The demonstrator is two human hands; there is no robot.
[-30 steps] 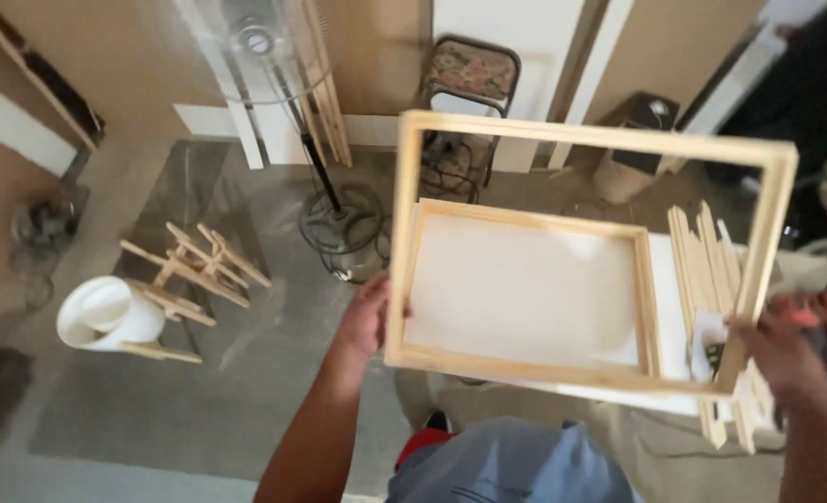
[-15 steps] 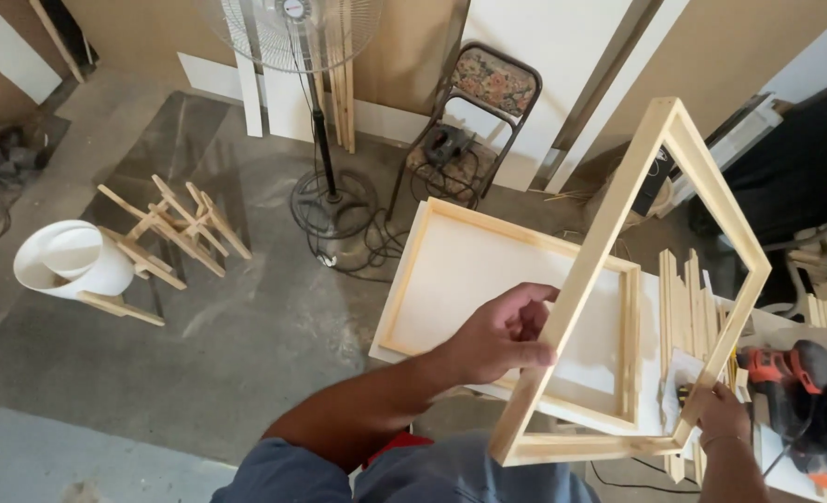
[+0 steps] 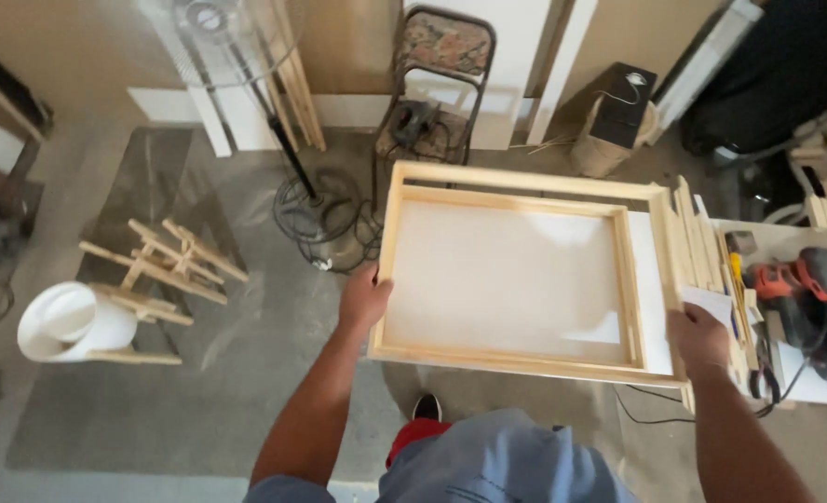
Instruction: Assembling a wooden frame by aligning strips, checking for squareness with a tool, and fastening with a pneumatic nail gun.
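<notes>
Count, head view:
- Wooden frames (image 3: 525, 186): two, one lying inside the other.
- Hands: two, left hand (image 3: 365, 298) and right hand (image 3: 698, 337), both on the outer frame.
- Standing fan (image 3: 218, 28): one.
- Folding chair (image 3: 441, 56): one.
- White bucket (image 3: 74, 321): one.
- Orange power tool (image 3: 795, 279): one.
- Loose wooden slats (image 3: 698, 237): bundle, number unclear.

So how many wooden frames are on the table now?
2: a bigger frame held at each side by the left hand and right hand, and a smaller frame nested inside it. Others may be hidden.

White worktable (image 3: 654, 307) with wooden frames (image 3: 516, 270), wood strips (image 3: 702, 242), orange sander (image 3: 795, 279).
</notes>
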